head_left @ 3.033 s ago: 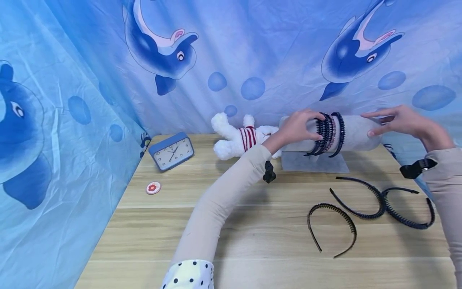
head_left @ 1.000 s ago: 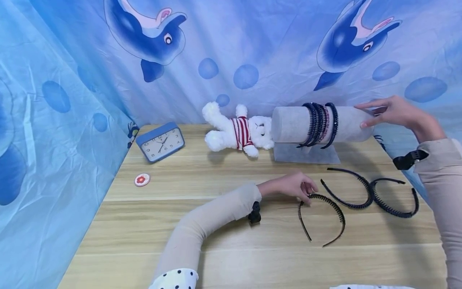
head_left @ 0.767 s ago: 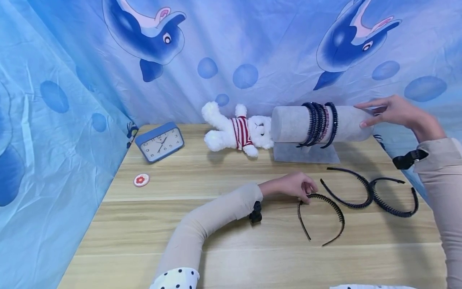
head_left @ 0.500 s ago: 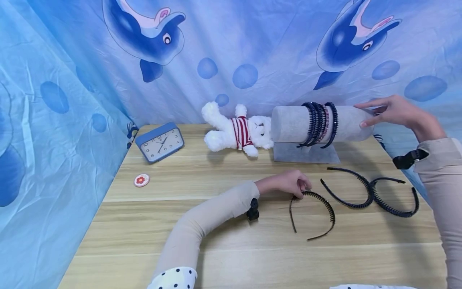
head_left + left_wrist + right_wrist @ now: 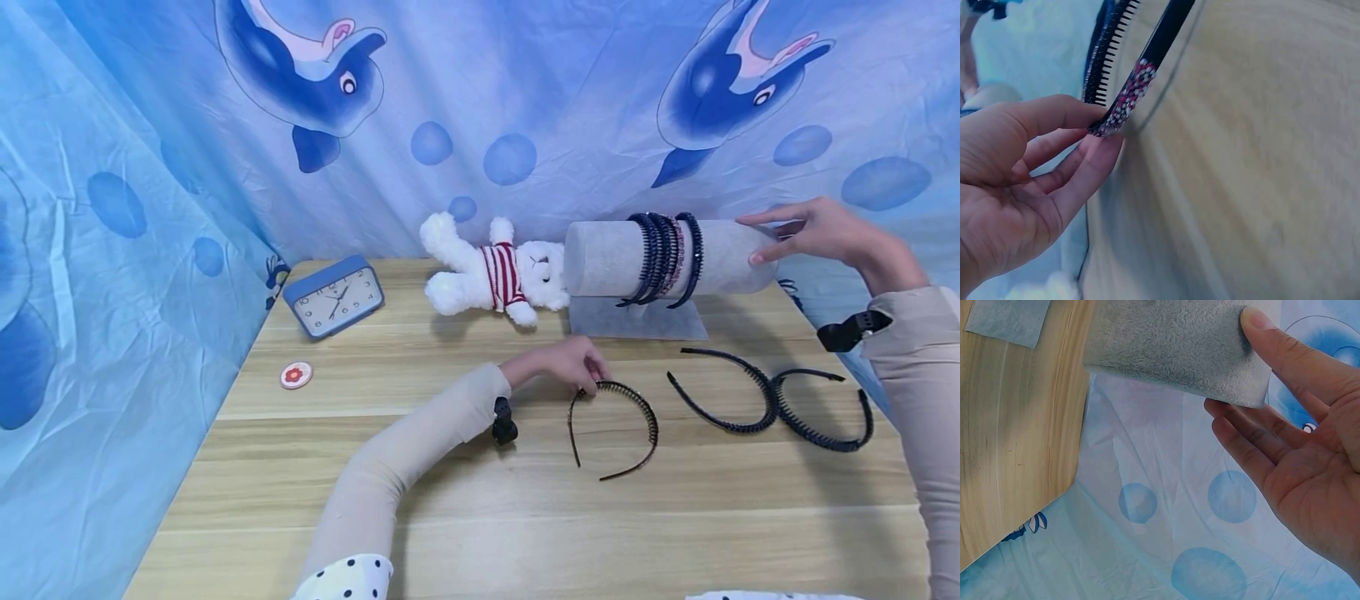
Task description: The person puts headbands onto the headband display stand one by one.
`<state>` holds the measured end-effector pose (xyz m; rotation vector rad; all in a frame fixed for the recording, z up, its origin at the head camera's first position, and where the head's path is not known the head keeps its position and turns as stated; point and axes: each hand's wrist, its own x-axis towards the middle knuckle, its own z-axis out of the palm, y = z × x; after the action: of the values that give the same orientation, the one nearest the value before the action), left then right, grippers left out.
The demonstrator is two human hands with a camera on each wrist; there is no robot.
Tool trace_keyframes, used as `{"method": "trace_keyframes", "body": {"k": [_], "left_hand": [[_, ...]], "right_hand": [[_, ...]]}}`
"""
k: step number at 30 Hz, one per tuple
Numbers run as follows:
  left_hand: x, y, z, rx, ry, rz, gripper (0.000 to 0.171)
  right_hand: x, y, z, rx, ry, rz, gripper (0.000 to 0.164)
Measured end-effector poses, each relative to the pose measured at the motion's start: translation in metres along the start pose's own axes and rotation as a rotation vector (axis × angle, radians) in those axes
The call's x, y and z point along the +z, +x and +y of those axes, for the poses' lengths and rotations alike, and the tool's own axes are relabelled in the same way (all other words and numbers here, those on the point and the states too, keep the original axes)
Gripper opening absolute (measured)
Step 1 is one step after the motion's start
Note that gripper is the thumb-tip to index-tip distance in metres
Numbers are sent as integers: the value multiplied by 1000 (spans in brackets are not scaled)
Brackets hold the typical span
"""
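Observation:
My left hand (image 5: pixel 564 367) pinches a thin dark headband (image 5: pixel 651 417) near the middle of the table. In the left wrist view, thumb and fingertips hold the headband (image 5: pixel 1136 87) at a part sprinkled with pink and white sparkles; comb teeth line its inner side. At the back right, my right hand (image 5: pixel 843 237) grips the right end of a grey fuzzy headband display roll (image 5: pixel 606 258). The right wrist view shows the thumb on one side of the roll (image 5: pixel 1172 344) and fingers on the other. Several headbands (image 5: pixel 663 258) hang round the roll's middle.
Two dark headbands, one on the left (image 5: pixel 731 425) and one on the right (image 5: pixel 821 442), lie touching on the table. Left of the roll lies a white plush toy (image 5: pixel 457 287) in a striped shirt. A blue clock (image 5: pixel 337 296) and a round flower badge (image 5: pixel 296 375) are at left.
My left hand left the headbands on the roll, came down to the sparkly headband and took hold of it. It has since moved left with it. The right hand stays on the roll's end.

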<state>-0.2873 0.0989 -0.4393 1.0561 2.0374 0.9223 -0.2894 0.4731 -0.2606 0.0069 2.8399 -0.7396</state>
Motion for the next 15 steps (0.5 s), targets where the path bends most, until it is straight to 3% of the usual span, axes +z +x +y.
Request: {"method": "trace_keyframes", "body": {"k": [9, 15], "left_hand": [[-26, -22, -16, -52, -316, -10, 37], [-42, -36, -23, -43, -397, -36, 45]], "right_hand": [[0, 1, 1, -9, -3, 9, 75], [0, 1, 1, -2, 4, -1, 75]]}}
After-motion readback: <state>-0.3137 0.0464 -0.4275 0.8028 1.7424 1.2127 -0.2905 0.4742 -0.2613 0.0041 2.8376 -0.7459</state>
